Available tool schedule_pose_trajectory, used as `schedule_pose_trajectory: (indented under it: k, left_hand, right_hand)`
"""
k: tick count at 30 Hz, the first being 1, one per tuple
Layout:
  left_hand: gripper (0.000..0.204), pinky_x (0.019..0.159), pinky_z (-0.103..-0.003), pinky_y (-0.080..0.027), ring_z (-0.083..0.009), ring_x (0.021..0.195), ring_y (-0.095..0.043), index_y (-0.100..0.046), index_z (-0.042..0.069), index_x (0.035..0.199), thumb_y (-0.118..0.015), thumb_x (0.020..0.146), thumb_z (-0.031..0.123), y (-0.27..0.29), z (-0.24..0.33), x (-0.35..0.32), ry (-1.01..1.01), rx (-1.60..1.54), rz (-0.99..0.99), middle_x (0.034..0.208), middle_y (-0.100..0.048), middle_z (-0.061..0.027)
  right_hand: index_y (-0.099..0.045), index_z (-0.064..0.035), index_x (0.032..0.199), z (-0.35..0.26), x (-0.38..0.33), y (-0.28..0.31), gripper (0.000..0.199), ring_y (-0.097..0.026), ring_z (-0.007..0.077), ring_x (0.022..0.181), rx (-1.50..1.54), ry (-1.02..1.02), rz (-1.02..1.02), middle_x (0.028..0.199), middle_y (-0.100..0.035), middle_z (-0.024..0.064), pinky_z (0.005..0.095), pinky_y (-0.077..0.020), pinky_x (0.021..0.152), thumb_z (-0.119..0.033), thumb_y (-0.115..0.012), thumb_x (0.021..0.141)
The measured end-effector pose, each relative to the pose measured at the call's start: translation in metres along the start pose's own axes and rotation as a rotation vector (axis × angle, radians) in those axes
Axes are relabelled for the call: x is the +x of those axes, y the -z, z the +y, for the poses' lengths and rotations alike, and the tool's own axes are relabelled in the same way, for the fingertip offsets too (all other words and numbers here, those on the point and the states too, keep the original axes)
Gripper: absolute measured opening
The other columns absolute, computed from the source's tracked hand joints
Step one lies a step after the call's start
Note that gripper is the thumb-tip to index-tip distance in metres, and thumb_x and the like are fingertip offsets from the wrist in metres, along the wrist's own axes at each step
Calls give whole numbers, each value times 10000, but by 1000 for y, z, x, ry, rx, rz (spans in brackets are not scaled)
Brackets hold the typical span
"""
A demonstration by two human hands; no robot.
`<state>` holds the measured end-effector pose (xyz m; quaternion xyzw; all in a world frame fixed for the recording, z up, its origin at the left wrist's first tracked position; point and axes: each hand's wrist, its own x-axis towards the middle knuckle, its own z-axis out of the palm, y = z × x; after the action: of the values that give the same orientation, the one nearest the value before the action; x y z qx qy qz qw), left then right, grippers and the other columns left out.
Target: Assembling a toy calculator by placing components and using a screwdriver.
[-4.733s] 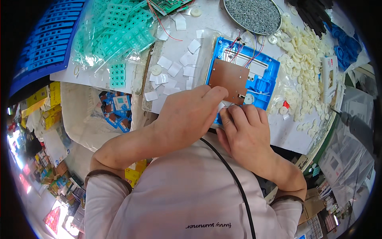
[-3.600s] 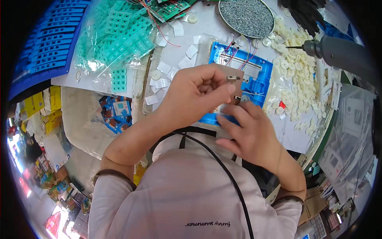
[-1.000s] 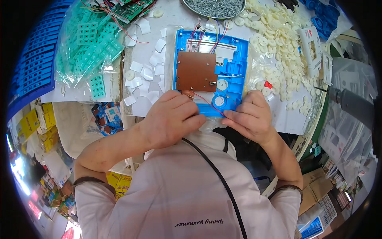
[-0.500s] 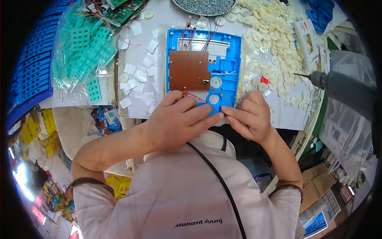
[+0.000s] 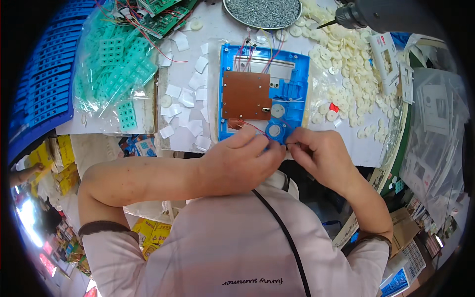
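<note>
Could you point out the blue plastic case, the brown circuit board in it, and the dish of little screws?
blue plastic case (image 5: 297, 89): head view, bare right wall.
brown circuit board (image 5: 246, 95): head view, middle of its face.
dish of screws (image 5: 261, 8): head view, on the grey screw heap.

Bright even light, sharp centre, fisheye-bent dark rim

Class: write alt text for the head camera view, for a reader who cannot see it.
A person's left hand and right hand meet at the near edge of an open blue plastic casing holding a brown circuit board, pinching something small. Around it lie white discs, green keypads and a tray of screws.
</note>
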<state>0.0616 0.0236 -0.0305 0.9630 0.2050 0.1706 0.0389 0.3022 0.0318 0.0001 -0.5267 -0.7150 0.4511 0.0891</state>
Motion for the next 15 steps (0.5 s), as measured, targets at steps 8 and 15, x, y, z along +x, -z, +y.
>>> schedule_pose_trajectory:
  k: [8, 15]
  left_hand:
    - [283, 764, -376, -436, -232, 843, -591, -699, 83, 1082, -687, 802, 121, 14, -21, 8, 179, -359, -26, 967, -626, -39]
    - [199, 691, -405, -462, -311, 754, -580, -617, 68, 951, -751, 807, 89, 4, -88, 18, 569, -313, 333, 858, -589, -101]
  right_hand:
    - [-709, -64, 885, -27, 35, 22, 122, -637, 273, 663, 32, 182, 226, 687, -655, 103, 393, -482, 651, -175, -748, 857]
    - [-727, -79, 774, -20, 118, 0, 149, -615, 278, 740, -622, 246, 563, 730, -686, 73, 470, -393, 827, -213, -755, 831]
